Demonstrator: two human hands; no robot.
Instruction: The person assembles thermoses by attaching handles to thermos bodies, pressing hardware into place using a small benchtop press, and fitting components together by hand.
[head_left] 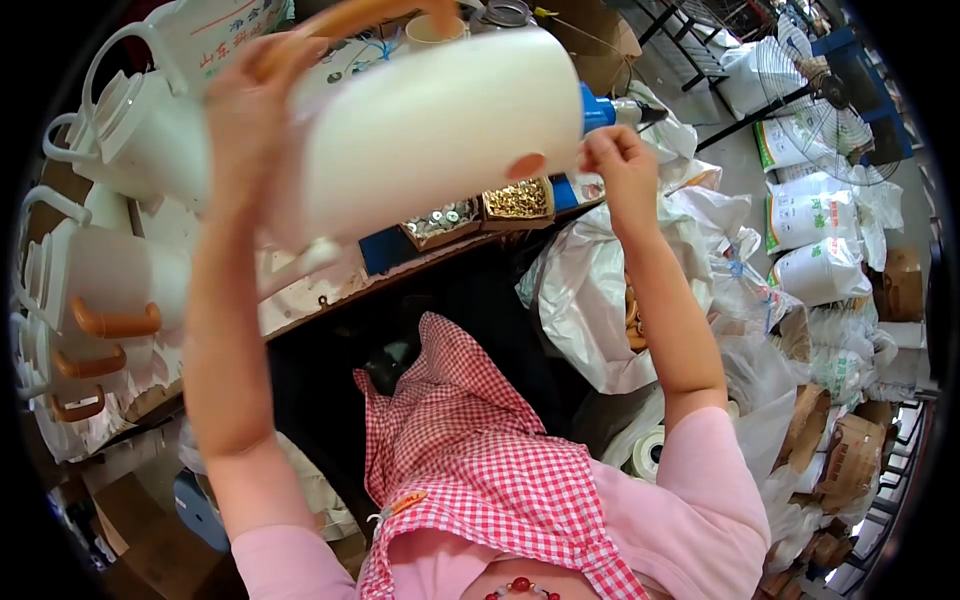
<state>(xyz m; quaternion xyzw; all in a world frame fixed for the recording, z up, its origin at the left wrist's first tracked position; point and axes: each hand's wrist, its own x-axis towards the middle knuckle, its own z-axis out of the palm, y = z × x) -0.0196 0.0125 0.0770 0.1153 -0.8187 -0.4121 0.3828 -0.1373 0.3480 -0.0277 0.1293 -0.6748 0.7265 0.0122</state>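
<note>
smooth white container, tipped sideways, shows 1 small orange oval.

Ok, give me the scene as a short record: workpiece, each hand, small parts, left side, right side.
Workpiece: large white cylindrical vessel, held sideways, blurred
Left hand: raised, apparently closed on a curved orange handle
Right hand: fingers curled beside the vessel's end; contact unclear
Small parts: gold-coloured metal pieces, silvery discs
Left side: white jugs with orange handles
Right side: crumpled white plastic bag
</note>
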